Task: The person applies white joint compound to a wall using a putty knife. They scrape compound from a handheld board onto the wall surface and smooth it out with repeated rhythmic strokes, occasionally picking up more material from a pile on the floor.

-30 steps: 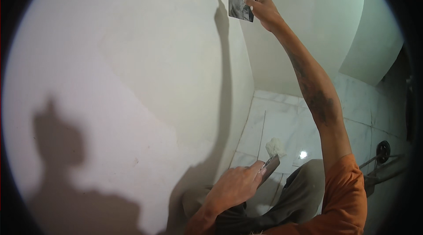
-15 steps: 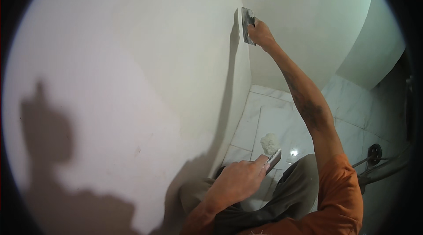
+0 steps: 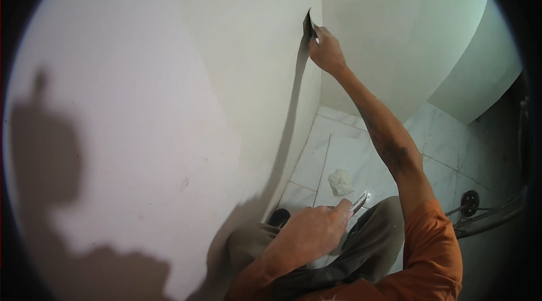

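Note:
My right hand (image 3: 327, 52) is stretched far out and closed around a putty knife (image 3: 308, 23) with a wide, dark metal blade. The blade is tilted nearly edge-on at the left wall (image 3: 254, 64), close to the inside corner, and meets its own shadow there. Low in front of my body, my left hand (image 3: 316, 230) grips a second flat metal blade (image 3: 359, 202), seen nearly edge-on; its handle is hidden by my fingers. Just beyond that blade, a lump of whitish putty (image 3: 340, 182) lies on the floor.
White marbled tiles (image 3: 302, 160) cover the floor between the walls. A second wall (image 3: 372, 30) meets the left one at the corner, with a curved surface (image 3: 480, 58) further right. A dark wheel-like object with bars (image 3: 470, 203) stands at the right. My bent knees (image 3: 378, 239) are below.
My right hand has turned the putty knife from showing its broad face to nearly edge-on against the left wall. The left-hand blade has tilted flatter. The view has shifted slightly.

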